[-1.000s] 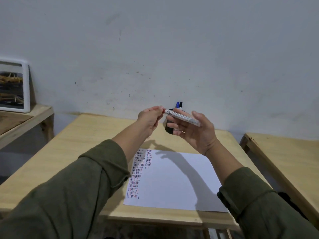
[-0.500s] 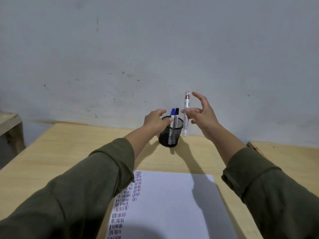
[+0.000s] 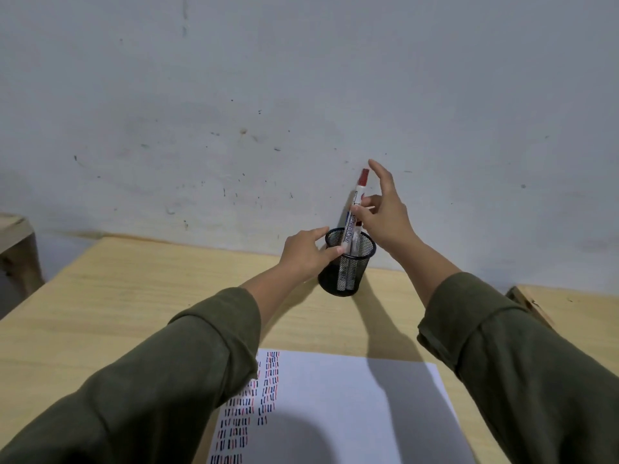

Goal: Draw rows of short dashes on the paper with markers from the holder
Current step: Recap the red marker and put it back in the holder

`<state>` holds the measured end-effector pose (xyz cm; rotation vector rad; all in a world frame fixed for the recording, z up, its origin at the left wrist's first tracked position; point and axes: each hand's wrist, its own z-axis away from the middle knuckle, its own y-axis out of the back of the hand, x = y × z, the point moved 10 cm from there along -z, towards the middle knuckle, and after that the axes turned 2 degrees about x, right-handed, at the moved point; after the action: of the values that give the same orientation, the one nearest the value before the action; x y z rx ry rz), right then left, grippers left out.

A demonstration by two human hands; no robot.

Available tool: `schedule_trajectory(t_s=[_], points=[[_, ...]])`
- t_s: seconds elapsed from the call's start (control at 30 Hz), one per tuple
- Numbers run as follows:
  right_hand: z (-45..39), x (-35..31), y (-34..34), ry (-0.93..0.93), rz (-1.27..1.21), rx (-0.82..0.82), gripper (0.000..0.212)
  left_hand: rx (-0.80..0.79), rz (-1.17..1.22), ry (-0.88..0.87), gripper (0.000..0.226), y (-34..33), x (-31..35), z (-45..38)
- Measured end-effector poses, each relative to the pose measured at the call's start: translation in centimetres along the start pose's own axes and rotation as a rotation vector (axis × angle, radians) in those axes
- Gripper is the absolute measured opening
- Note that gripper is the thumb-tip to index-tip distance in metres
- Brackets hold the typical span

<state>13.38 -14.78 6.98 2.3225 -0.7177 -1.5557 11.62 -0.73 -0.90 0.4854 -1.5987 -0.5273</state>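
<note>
Right hand (image 3: pixel 385 217) raised above the mesh holder (image 3: pixel 348 262), grip pinched on the red-capped marker (image 3: pixel 355 209), index finger lifted; marker's lower end inside the holder. Left hand (image 3: pixel 306 254) clasps the holder's side. Holder near the tabletop (image 3: pixel 134 296) back edge, by the wall. Paper (image 3: pixel 351 413) nearer, well apart.

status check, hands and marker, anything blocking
Left hand grips mesh holder rim. Right hand pinches red-capped marker, lower end inside holder. Paper partly dashed. Nothing blocking.
</note>
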Motion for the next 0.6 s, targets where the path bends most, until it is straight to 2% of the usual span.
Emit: schedule_trajectory(t_s=[0.33,0.6], points=[[0.8,1.8,-3.1,0.011,0.212,-0.135,0.068,0.022,0.080,0.000,0.058,0.0,0.0,0.0],[0.7,2.6,-4.0,0.004,0.269,-0.154,0.057,0.026,0.085,-0.014,0.052,0.1,0.2,0.1]])
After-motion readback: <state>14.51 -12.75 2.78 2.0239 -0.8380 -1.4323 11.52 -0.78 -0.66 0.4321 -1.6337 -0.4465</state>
